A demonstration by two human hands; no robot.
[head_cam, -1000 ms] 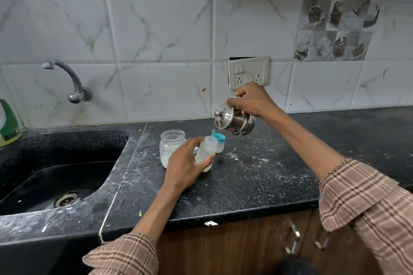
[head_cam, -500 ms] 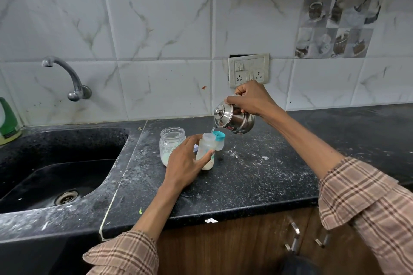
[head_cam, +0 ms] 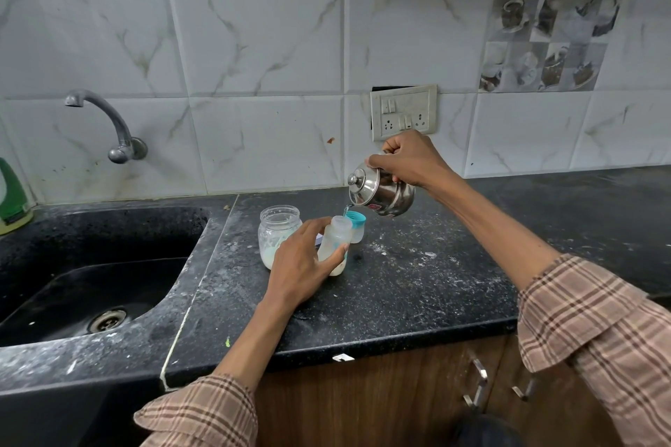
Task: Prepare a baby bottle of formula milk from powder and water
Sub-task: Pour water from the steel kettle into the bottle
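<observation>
Little has moved: the right hand (head_cam: pixel 408 160) still grips the tilted steel pot (head_cam: pixel 383 194), pouring water. Left hand (head_cam: pixel 297 265) clasps the bottle (head_cam: pixel 336 239) beside the jar (head_cam: pixel 277 232).

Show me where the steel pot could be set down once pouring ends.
Bare counter lies right of the baby bottle, beneath the steel pot. It is crowded left of that: glass jar, teal-capped piece, then the sink.

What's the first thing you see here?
The shiny steel pot, tipped in the right hand, pours a thin stream of water into the baby bottle. The left hand holds that bottle on the dark counter, beside a glass jar.
</observation>
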